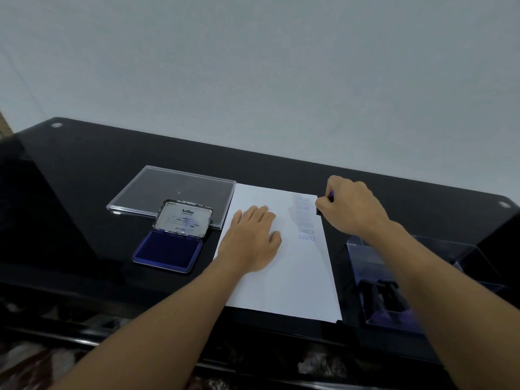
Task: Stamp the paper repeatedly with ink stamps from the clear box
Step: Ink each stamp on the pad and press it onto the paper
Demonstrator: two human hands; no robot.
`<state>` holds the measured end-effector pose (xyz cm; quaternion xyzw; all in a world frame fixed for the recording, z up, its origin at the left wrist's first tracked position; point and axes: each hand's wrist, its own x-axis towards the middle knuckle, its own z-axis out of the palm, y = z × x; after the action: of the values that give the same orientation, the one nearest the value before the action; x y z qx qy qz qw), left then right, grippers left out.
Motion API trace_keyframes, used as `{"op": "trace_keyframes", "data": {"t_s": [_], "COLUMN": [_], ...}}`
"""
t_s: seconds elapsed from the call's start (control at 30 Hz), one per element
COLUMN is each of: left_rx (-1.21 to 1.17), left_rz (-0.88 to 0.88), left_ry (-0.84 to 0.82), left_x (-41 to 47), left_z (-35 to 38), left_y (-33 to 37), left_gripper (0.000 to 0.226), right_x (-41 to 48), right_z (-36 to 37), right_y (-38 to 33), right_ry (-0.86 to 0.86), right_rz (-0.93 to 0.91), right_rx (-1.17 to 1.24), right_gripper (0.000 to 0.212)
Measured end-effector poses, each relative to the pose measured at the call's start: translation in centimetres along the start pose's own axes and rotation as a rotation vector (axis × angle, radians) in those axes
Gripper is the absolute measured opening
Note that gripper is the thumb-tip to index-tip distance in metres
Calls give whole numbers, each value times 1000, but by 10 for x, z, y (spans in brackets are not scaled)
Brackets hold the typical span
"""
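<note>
A white paper sheet (284, 277) lies on the black glass table (98, 170). Blue "SAMPLE" imprints (306, 235) run down its right side. My left hand (250, 240) rests flat on the sheet, fingers straight. My right hand (351, 206) grips a dark stamp (319, 211) at the sheet's upper right edge; most of the stamp is hidden by my fingers. The clear box (422, 249) stands at the right, with dark stamps (382, 299) inside, partly behind my right forearm. An open blue ink pad (168, 250) sits left of the paper.
The box's clear lid (174, 190) lies flat behind the ink pad, touching the paper's upper left corner. The pad's metal lid (184, 218) stands tilted up. A plain wall rises behind the table. Clutter shows below the table's front edge.
</note>
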<state>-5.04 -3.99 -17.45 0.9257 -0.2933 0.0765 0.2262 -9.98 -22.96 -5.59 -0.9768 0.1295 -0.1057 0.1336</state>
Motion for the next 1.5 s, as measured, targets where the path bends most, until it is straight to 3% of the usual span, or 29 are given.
{"op": "trace_keyframes", "data": {"t_s": [0.57,0.77,0.9,1.13,1.37,1.5], "left_rx": [-51,-133,-235,-189,-169,-130], "left_rz": [-43,-114,-133,-177,-377,-515], "left_ry": [-24,-177,-113,-74,31,90], "left_x": [6,20,15,-28,-91,-121], "left_z": [-3,-25,-50,-109,-160,-166], "left_y": [0,6,8,-27,-99,-139], "left_gripper": [46,48,45,40,34,43], "right_x": [-4,-12,-21,-47,-66,-75], "right_z": [-14,-35,-47,-31,13,37], "right_y": [4,3,-5,-44,-113,-158], "right_ry": [-16,0,21,-48,-152,-206], "right_rz": [-12,-13,-24,-37,-133,-242], "right_rx": [-29,-33,-10,70,117,106], "right_gripper": [16,17,17,17,17,19]}}
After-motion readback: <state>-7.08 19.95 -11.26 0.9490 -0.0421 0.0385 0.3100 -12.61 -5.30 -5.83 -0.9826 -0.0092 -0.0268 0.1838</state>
